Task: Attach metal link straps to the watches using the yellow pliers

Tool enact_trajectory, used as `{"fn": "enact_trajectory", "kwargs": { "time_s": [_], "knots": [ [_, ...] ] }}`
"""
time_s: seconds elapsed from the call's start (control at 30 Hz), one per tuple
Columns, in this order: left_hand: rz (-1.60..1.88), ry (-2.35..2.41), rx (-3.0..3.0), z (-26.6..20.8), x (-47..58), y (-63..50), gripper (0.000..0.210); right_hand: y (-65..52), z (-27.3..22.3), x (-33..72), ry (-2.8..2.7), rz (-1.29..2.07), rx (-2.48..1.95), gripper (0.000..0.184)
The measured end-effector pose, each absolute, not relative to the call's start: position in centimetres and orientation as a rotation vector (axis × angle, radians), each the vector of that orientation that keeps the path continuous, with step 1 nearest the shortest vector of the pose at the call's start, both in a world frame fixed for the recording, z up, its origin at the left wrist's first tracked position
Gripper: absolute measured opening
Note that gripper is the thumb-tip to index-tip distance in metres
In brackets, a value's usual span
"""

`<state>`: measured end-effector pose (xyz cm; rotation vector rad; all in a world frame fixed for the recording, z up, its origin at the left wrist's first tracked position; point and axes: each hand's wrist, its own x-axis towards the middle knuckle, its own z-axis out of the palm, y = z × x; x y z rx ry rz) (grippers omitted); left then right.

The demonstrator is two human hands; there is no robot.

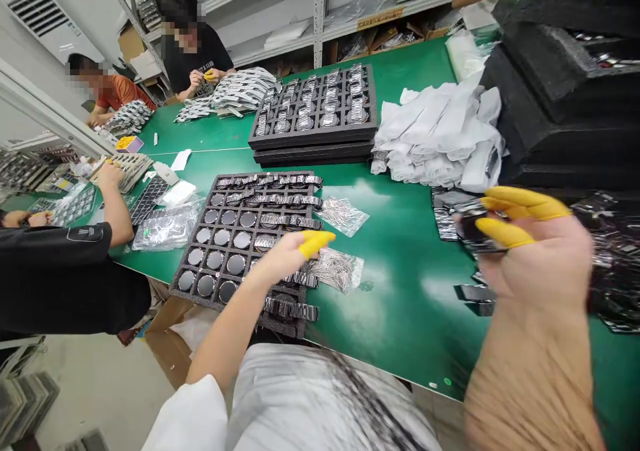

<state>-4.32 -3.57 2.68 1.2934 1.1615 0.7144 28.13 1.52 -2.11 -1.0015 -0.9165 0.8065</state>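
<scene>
My left hand [287,254], with yellow finger cots, reaches over the right side of a foam tray [204,292]. Its fingers are pinched together beside a clear bag of thin metal pins [337,270]; anything between them is hidden. The tray holds round dark watch heads [236,264], and shiny black link watch bands [291,222] lie along its right and far parts. At the right, my right hand [537,248], also in yellow finger cots, closes around a black watch band [475,231]. More black band pieces [477,298] lie on the table below it.
Another pin bag [345,215] lies behind the first. Beyond stand stacked foam trays [313,151] with watches and a pile of white wrapped pieces [440,131]. Black foam blocks [555,111] rise at right. Several co-workers sit around the green table [395,304]; one's arm [116,204] reaches in at left.
</scene>
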Motion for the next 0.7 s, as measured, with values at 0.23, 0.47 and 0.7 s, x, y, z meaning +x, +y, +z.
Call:
{"fn": "enact_trajectory", "kwargs": {
  "time_s": [0.23,0.47,0.7],
  "knots": [
    [1.141,0.885,0.717,2.0,1.6,-5.6,0.060,-3.5,-0.6,18.8,-1.318,1.359,-0.650,0.019],
    [1.455,1.150,0.925,0.2,-0.6,-7.4,0.045,-4.4,-2.5,16.8,-1.495,1.682,-0.690,0.024],
    [0.945,1.341,1.938,0.7,-2.5,-10.8,0.031,-1.9,-2.5,19.1,-2.394,0.965,-1.346,0.012]
  ]
}}
